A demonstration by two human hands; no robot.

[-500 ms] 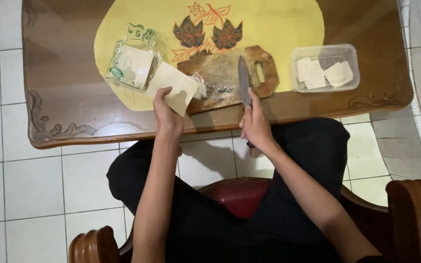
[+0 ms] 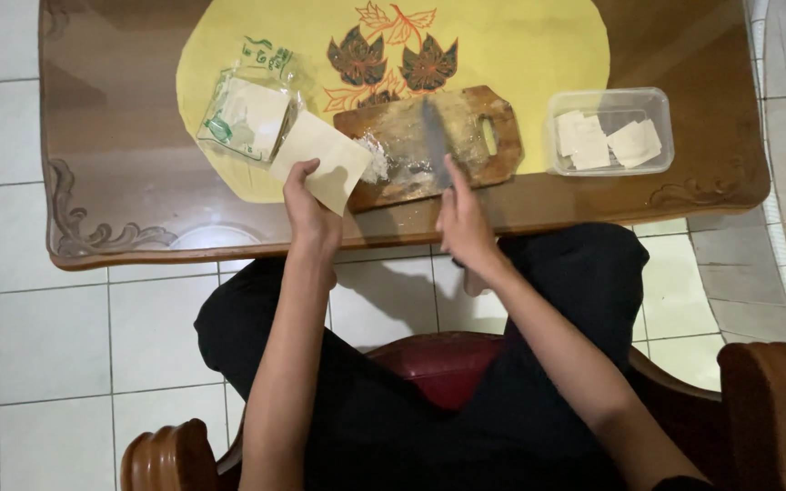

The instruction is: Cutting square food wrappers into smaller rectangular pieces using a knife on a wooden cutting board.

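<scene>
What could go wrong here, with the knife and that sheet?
1. The right hand holds the knife blade-out over the board; the left hand is close, so a slip might nick it.
2. The sheet is pinched at one edge and could tear or drop.

The grey blade of the kitchen knife (image 2: pixel 435 136) is motion-blurred over the brown wooden cutting board (image 2: pixel 493 136), so its edge and its contact with the board cannot be determined, and its handle is hidden inside the right hand (image 2: pixel 462 218). The pale square dough sheet (image 2: pixel 325 162) covers the board's left end and the left hand's (image 2: pixel 307 211) fingertips; the contents of the clear plastic bag with green print (image 2: pixel 247 114) are indistinct. The wooden chair with red seat (image 2: pixel 434 364) is cut off at the lower edge, mostly hidden by dark-clothed legs.
</scene>
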